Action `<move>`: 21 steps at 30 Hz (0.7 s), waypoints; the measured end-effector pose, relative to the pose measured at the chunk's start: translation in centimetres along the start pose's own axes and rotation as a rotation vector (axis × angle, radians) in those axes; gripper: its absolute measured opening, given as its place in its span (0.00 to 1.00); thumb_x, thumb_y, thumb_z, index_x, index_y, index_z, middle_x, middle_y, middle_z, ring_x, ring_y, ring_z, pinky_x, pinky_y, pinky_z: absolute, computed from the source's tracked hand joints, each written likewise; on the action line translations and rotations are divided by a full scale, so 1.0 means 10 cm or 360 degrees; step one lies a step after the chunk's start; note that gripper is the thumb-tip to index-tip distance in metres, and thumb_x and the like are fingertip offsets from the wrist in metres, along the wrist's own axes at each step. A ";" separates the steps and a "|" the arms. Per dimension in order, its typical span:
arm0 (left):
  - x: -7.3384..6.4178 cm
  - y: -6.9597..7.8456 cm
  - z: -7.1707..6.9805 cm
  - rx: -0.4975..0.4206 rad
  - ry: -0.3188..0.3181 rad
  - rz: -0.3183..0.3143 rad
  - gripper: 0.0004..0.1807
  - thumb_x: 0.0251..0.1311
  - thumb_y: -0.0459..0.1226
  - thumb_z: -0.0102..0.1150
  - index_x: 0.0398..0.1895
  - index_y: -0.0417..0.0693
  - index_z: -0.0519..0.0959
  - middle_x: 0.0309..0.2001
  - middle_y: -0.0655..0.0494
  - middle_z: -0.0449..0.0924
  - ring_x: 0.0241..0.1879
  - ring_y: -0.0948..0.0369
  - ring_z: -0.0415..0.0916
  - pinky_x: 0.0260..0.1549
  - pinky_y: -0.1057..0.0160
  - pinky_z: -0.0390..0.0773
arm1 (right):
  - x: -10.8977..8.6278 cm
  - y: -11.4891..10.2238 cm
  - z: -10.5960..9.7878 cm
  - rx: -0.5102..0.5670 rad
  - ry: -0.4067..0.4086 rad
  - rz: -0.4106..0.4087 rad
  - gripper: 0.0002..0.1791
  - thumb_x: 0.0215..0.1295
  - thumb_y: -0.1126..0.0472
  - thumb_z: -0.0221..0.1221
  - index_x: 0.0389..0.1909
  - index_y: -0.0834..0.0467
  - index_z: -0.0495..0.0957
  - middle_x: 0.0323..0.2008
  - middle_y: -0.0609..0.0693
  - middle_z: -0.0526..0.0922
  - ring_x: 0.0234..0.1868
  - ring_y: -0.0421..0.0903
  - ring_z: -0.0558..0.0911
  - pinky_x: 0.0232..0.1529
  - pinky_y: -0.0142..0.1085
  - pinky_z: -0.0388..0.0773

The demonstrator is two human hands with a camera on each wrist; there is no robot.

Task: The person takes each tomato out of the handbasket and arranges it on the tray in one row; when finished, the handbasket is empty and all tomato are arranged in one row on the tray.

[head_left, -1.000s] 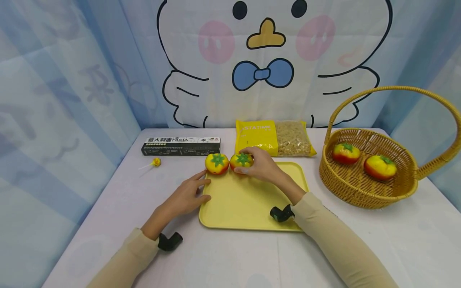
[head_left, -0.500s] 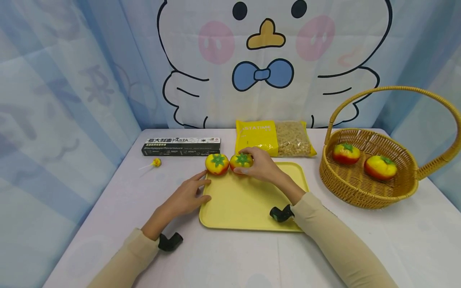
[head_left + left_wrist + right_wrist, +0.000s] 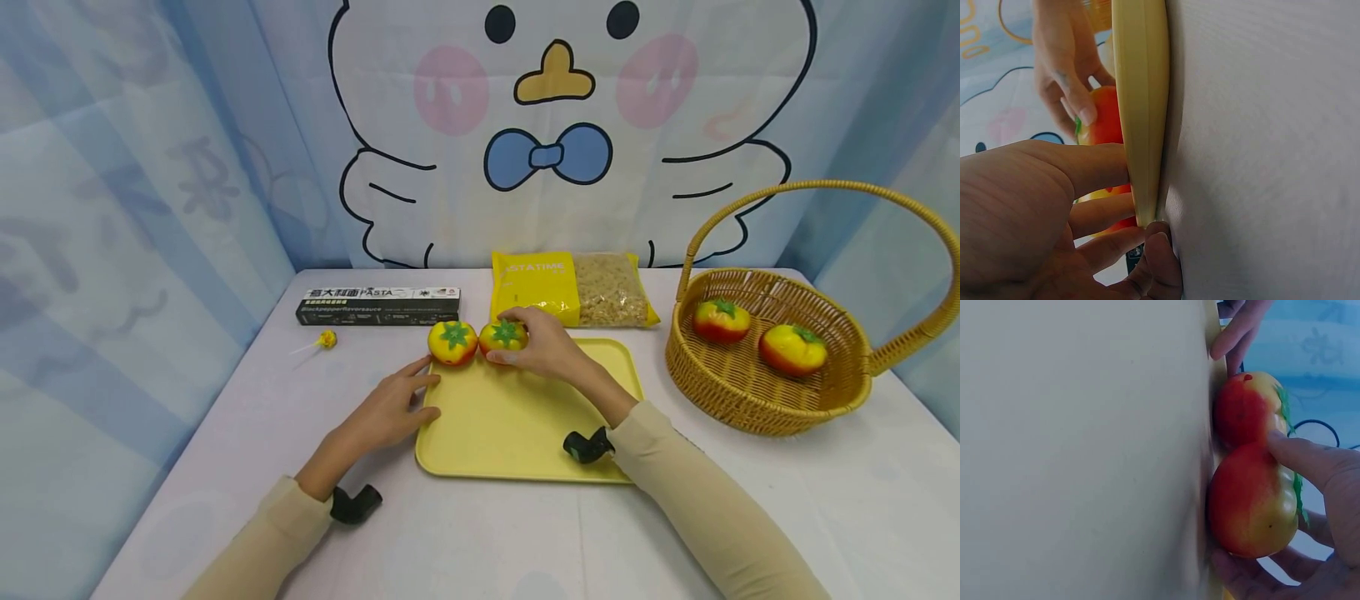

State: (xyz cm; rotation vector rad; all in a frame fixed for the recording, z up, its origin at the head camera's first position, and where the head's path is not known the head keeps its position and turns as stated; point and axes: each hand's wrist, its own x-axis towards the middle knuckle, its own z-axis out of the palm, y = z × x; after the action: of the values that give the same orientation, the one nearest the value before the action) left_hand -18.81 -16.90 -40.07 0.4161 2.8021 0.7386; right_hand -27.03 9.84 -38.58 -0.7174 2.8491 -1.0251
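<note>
Two red-and-yellow persimmons with green leafy tops sit side by side at the far left of a yellow tray. My right hand grips the right persimmon, with the thumb on its near side and fingers round the back. In the right wrist view this persimmon touches the left persimmon. My left hand rests at the tray's left edge, fingers extended. The left wrist view shows some of its fingers lying against the tray's rim and others outside it.
A wicker basket with a tall handle stands at the right, holding two more persimmons. Behind the tray lie a yellow pasta bag and a black pasta box. A lollipop lies at the left.
</note>
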 end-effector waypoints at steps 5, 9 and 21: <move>0.00 0.01 0.00 -0.0002 -0.0001 -0.0014 0.30 0.71 0.41 0.67 0.73 0.43 0.75 0.85 0.44 0.55 0.54 0.51 0.77 0.65 0.45 0.77 | -0.02 -0.01 -0.03 0.0023 0.0001 0.0016 0.40 0.63 0.47 0.74 0.71 0.62 0.75 0.68 0.62 0.80 0.64 0.61 0.80 0.65 0.55 0.78; 0.00 0.02 0.00 -0.0014 0.0002 -0.0024 0.30 0.70 0.42 0.67 0.73 0.43 0.76 0.85 0.45 0.55 0.54 0.51 0.77 0.66 0.45 0.77 | -0.06 0.00 -0.07 0.0068 -0.0008 0.0029 0.41 0.64 0.47 0.74 0.73 0.62 0.73 0.69 0.62 0.78 0.65 0.63 0.80 0.65 0.55 0.79; 0.01 0.01 0.00 -0.0001 0.0002 -0.0018 0.30 0.71 0.41 0.66 0.74 0.43 0.75 0.85 0.44 0.55 0.56 0.51 0.77 0.68 0.44 0.76 | -0.22 0.08 -0.28 0.0035 0.0015 -0.0002 0.42 0.66 0.48 0.72 0.74 0.64 0.71 0.73 0.64 0.74 0.68 0.64 0.78 0.65 0.58 0.79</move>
State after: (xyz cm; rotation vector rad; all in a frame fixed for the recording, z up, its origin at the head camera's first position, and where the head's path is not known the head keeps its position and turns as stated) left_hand -18.85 -16.77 -40.04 0.3996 2.8028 0.7375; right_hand -25.91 12.99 -37.10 -0.7145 2.8409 -1.0613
